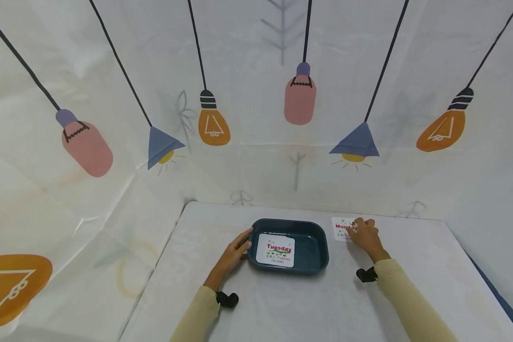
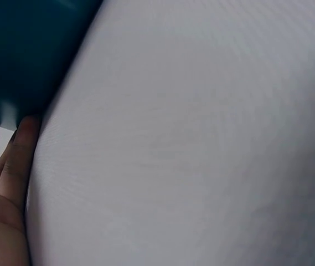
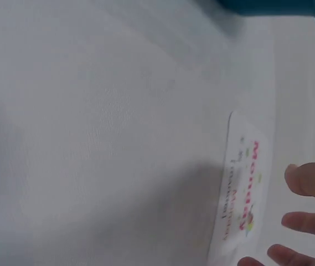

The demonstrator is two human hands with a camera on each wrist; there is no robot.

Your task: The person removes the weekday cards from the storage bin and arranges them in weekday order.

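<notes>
A dark teal rectangular tray (image 1: 312,247) lies on the white table, with a card reading "Tuesday" (image 1: 275,250) inside at its left. My left hand (image 1: 232,251) rests its fingertips against the tray's left side. In the left wrist view, the fingers of the left hand (image 2: 10,177) reach up to the tray wall (image 2: 30,50). To the right of the tray lies a white card reading "Monday" (image 1: 341,230). Over its right part hovers my right hand (image 1: 366,237). The right wrist view shows spread, slightly bent fingers (image 3: 304,182) beside the "Monday" card (image 3: 240,188).
The white table (image 1: 282,308) meets a hanging white sheet (image 1: 256,171) printed with lamps along its back edge. Another stretch of sheet runs down the left side. Each wrist wears a black band, one of them at the left cuff (image 1: 227,299).
</notes>
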